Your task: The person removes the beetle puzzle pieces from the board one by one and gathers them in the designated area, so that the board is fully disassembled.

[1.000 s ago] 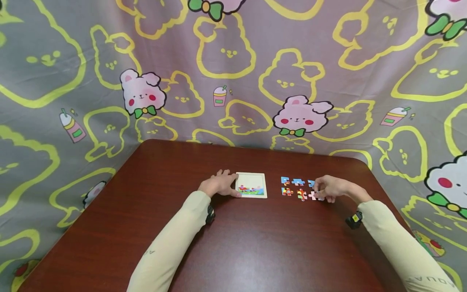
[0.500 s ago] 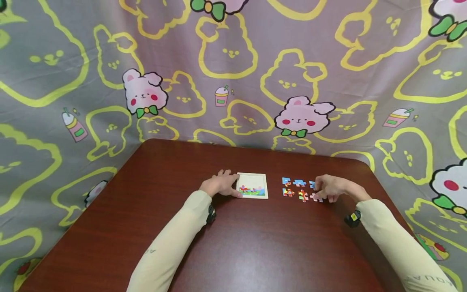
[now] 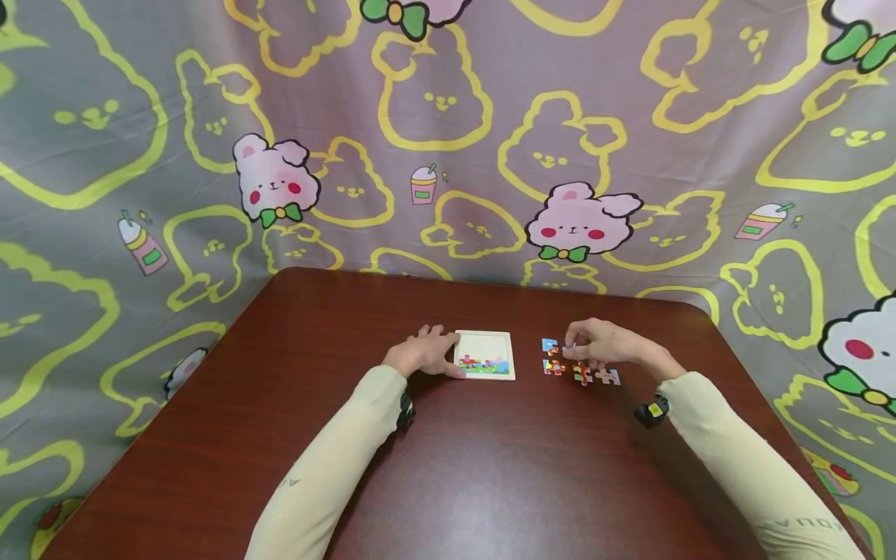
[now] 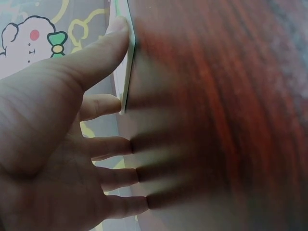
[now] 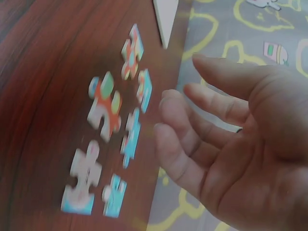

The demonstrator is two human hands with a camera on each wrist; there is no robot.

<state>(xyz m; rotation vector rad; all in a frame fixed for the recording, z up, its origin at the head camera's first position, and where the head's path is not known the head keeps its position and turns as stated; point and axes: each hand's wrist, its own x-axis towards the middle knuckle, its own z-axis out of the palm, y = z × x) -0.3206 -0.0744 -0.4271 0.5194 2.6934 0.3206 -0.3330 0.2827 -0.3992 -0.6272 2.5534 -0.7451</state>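
Observation:
A square wooden puzzle tray (image 3: pixel 483 343) lies on the table, with a strip of colourful picture along its lower part. At its left edge is my left hand (image 3: pixel 423 354), fingers spread; thumb and index finger touch the tray, and the other fingertips rest on the table in the left wrist view. My right hand (image 3: pixel 603 344) hovers over the loose jigsaw pieces, partly hiding the upper row in the head view. From the right wrist, its fingers look loosely bent and hold nothing. Below them lie a pink piece (image 5: pixel 84 175), an orange piece (image 5: pixel 105 107) and several blue-edged pieces (image 5: pixel 131 139).
The dark wooden table (image 3: pixel 448 467) carries the tray and, to its right, the pieces in two rough rows. A patterned cloth (image 3: pixel 448 124) hangs behind and beside the table. Black wrist cameras (image 3: pixel 652 412) are strapped to the sleeves.
My right hand has moved left, from the right-end pieces to above the upper middle one, uncovering the pink piece. My left hand stays on the tray's left edge.

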